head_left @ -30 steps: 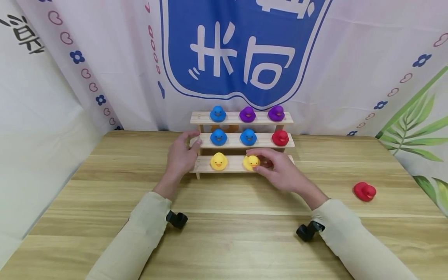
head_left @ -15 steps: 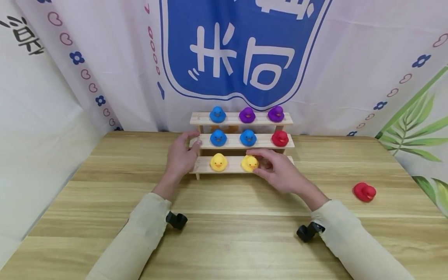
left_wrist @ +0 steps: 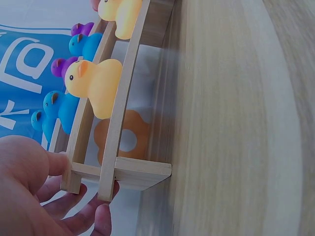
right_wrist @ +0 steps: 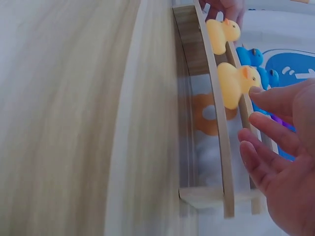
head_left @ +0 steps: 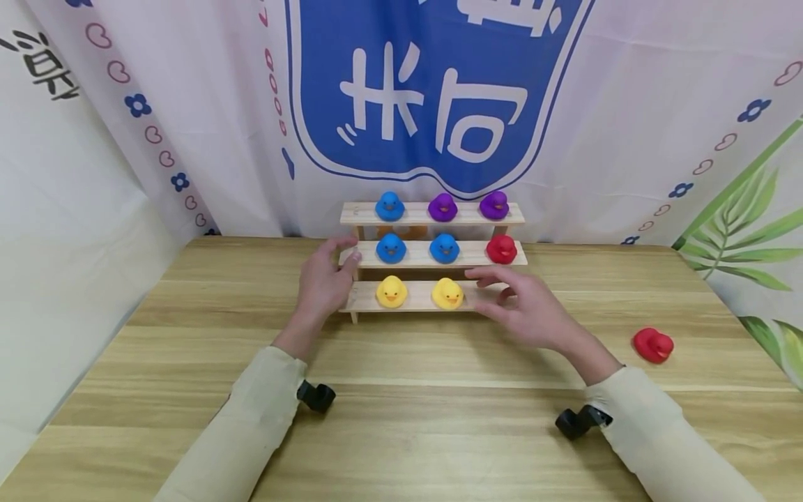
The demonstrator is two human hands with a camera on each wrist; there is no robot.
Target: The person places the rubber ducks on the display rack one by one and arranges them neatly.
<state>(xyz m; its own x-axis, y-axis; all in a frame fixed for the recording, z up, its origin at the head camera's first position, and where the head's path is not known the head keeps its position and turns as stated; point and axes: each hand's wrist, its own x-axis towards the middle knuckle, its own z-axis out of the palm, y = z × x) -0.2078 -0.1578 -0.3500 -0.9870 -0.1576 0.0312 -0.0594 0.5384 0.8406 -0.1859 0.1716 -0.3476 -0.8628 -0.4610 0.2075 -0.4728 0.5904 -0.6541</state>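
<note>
A three-tier wooden shelf stands at the back of the table. My left hand holds its left end, with the thumb on the middle tier and fingers below, as the left wrist view shows. On the bottom tier sit two yellow rubber ducks, a left one and a right one. My right hand is just right of the right yellow duck, fingers spread and holding nothing. The middle tier bears two blue ducks and a red duck. On top are a blue duck and two purple ducks.
Another red duck lies on the wooden table to the right. Behind the shelf hangs a printed curtain. An orange flower-shaped piece shows behind the tiers.
My right hand nudged the right yellow duck slightly left along the bottom tier, then let go and moved right, fingers opening. The left hand stays on the shelf end.
</note>
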